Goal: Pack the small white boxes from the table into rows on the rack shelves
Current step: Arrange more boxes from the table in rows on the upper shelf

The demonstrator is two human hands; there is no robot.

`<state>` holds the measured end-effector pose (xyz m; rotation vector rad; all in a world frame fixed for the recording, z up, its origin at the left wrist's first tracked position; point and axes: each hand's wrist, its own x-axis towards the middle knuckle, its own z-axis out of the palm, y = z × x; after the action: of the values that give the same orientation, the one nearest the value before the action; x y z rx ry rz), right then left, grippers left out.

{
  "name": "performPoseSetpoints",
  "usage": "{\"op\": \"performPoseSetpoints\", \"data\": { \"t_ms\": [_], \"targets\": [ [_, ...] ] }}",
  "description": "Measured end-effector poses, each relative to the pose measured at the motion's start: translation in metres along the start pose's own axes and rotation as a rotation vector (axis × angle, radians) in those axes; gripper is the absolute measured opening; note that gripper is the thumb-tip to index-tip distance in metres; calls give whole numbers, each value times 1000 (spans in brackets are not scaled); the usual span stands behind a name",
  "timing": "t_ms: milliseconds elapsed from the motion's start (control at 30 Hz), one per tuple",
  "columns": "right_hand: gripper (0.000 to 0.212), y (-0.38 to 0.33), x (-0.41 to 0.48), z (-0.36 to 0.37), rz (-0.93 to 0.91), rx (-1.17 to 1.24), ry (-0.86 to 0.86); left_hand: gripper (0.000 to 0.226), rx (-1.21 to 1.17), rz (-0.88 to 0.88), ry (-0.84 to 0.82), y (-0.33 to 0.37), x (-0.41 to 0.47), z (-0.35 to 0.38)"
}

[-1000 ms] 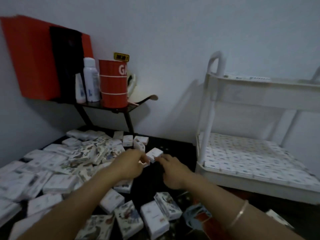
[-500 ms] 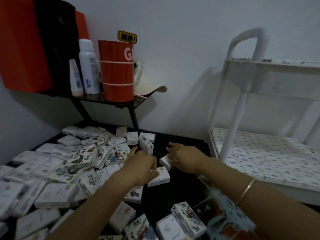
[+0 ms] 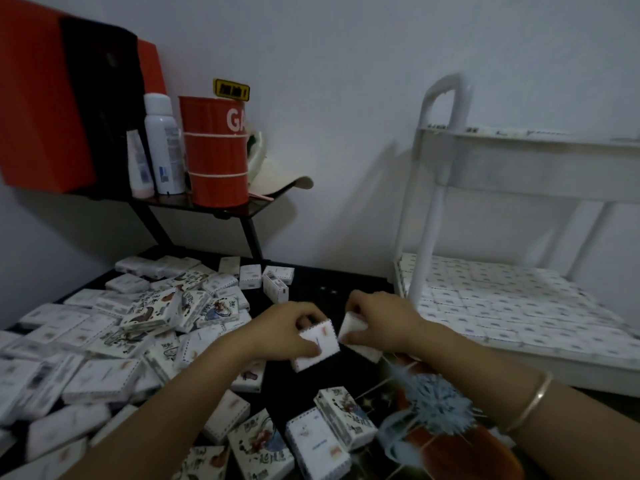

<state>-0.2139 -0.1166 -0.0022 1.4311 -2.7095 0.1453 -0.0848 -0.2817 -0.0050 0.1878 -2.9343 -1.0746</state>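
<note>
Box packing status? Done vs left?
Done: the rack's lower shelf looks covered in rows of boxes; the top shelf shows a few at its edge. In hand: the left hand grips one box, the right hand another, over the table. Left: a large loose pile on the table's left.

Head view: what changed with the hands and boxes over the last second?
A second ago both hands met on one small white cardboard box. Now the left hand grips its own white box and the right hand grips a second white box beside it, low over the black table. The loose pile of white boxes and the white plastic rack with its filled lower shelf stayed put.
</note>
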Motion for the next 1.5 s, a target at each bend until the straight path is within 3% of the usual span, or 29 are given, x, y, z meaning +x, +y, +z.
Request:
{"op": "performPoseSetpoints", "data": {
  "t_ms": [233, 333, 433, 533, 700, 1067, 1200, 1500],
  "targets": [
    [27, 29, -79, -97, 101, 281, 221, 31, -366, 97, 31, 107, -11, -33],
    [17, 46, -117, -143, 130, 589, 276, 33, -415, 215, 60, 167, -11, -42],
    [18, 64, -152, -184, 177, 810, 336, 35, -454, 331, 26, 223, -4, -48],
    [31, 84, -179, -220, 241, 847, 406, 36, -475, 384, 45, 270, 10, -55],
    [33, 119, -200, -261, 343, 903, 504, 33, -513, 375, 149, 326, 40, -71],
    [25, 150, -158, -303, 300, 944, 658, 32, -636, 369, 300, 348, 106, -94],
    [22, 166, -127, -298, 284, 728, 694, 38, -715, 343, 268, 343, 124, -98],
    [24, 182, -90, -275, 236, 374, 240, 30, -638, 288, 123, 340, 151, -92]
  ]
}}
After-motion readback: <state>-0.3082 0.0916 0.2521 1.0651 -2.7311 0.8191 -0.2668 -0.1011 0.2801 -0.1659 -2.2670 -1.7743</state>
